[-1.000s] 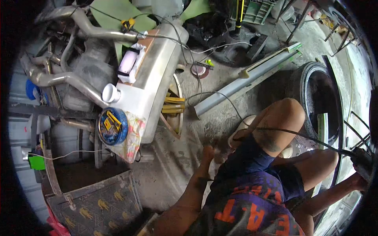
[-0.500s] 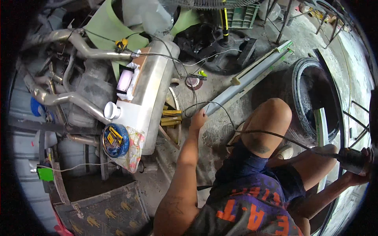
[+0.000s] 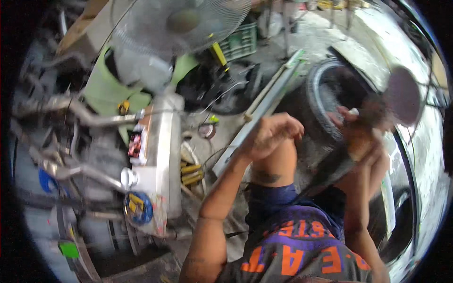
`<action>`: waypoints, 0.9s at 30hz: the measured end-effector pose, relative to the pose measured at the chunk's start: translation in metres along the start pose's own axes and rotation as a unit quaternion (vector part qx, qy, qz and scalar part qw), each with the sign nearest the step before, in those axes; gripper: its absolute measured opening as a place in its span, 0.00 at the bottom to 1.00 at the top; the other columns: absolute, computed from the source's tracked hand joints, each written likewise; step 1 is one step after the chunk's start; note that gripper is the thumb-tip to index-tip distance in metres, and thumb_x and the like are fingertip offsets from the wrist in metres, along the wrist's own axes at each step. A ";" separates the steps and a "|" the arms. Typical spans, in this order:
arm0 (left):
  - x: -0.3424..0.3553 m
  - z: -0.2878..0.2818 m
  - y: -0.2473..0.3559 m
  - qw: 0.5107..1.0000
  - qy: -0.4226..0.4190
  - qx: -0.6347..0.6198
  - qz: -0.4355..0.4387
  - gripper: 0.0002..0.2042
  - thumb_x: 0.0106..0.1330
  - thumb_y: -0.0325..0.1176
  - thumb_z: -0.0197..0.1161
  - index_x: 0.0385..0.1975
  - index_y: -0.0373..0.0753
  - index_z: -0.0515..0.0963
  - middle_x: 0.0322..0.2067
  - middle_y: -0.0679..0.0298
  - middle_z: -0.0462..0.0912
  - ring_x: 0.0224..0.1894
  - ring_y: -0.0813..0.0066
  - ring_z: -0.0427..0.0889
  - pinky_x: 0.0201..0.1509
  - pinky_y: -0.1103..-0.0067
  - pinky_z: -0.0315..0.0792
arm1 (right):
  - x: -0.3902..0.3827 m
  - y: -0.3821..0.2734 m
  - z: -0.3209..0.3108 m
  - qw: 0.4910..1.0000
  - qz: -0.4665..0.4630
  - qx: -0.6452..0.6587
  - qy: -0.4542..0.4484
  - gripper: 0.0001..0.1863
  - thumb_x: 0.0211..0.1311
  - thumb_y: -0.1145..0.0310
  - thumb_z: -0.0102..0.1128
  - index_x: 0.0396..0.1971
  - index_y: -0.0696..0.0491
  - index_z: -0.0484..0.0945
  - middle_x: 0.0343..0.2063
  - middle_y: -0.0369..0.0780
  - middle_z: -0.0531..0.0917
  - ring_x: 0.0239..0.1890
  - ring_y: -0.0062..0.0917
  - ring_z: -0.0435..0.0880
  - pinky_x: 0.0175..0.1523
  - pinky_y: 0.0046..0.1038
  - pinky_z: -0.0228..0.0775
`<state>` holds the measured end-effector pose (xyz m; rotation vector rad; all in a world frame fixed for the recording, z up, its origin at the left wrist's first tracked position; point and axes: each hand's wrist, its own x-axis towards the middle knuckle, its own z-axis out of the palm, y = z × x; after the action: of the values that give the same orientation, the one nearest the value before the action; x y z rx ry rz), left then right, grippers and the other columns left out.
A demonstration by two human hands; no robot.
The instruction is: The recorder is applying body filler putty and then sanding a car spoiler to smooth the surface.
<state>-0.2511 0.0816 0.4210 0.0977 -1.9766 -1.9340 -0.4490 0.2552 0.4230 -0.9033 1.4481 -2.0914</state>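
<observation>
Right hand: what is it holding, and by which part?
The right hand grips a power tool with a round disc, apparently an angle grinder, by its dark body below the disc; motion blur hides the exact hold.
</observation>
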 end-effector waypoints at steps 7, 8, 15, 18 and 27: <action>0.010 0.089 -0.019 0.863 -0.138 -0.438 -0.211 0.39 0.56 0.55 0.69 0.57 0.28 0.64 0.34 0.46 0.80 0.29 0.53 0.84 0.35 0.66 0.81 | -0.010 0.022 -0.002 0.920 0.196 0.182 -0.287 0.35 0.55 0.51 0.62 0.54 0.65 0.73 0.55 0.51 0.77 0.56 0.37 0.77 0.61 0.34 0.69; 0.004 0.088 -0.055 0.761 -0.219 -0.585 -0.174 0.37 0.57 0.51 0.69 0.54 0.25 0.64 0.34 0.46 0.80 0.29 0.52 0.84 0.35 0.66 0.82 | -0.011 0.023 0.001 0.902 0.235 0.136 -0.335 0.35 0.54 0.52 0.65 0.54 0.66 0.73 0.54 0.50 0.79 0.54 0.34 0.78 0.59 0.31 0.71; 0.002 0.112 -0.020 0.992 0.110 -0.058 -0.033 0.34 0.56 0.49 0.66 0.53 0.28 0.65 0.32 0.49 0.78 0.28 0.57 0.81 0.31 0.67 0.78 | -0.044 0.018 -0.078 0.950 0.083 -0.101 -0.282 0.41 0.62 0.46 0.62 0.63 0.64 0.65 0.60 0.52 0.73 0.59 0.37 0.75 0.65 0.33 0.64; 0.018 0.083 -0.034 0.906 0.029 -0.420 -0.046 0.34 0.55 0.47 0.66 0.57 0.31 0.64 0.27 0.51 0.75 0.24 0.57 0.79 0.22 0.66 0.74 | -0.085 -0.051 -0.154 0.988 0.101 -0.046 -0.108 0.31 0.66 0.53 0.60 0.60 0.60 0.70 0.53 0.46 0.80 0.54 0.30 0.79 0.61 0.31 0.69; 0.084 0.070 -0.079 0.908 -0.062 -0.390 -0.142 0.30 0.55 0.45 0.69 0.46 0.27 0.65 0.30 0.53 0.74 0.29 0.56 0.81 0.34 0.65 0.77 | -0.321 0.099 -0.289 0.796 0.456 -0.284 0.280 0.19 0.64 0.57 0.62 0.44 0.58 0.80 0.36 0.37 0.84 0.36 0.21 0.80 0.44 0.23 0.72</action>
<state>-0.3676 0.1186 0.3630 0.0502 -1.1499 -2.8335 -0.4368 0.6235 0.1771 0.3432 2.2570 -1.1908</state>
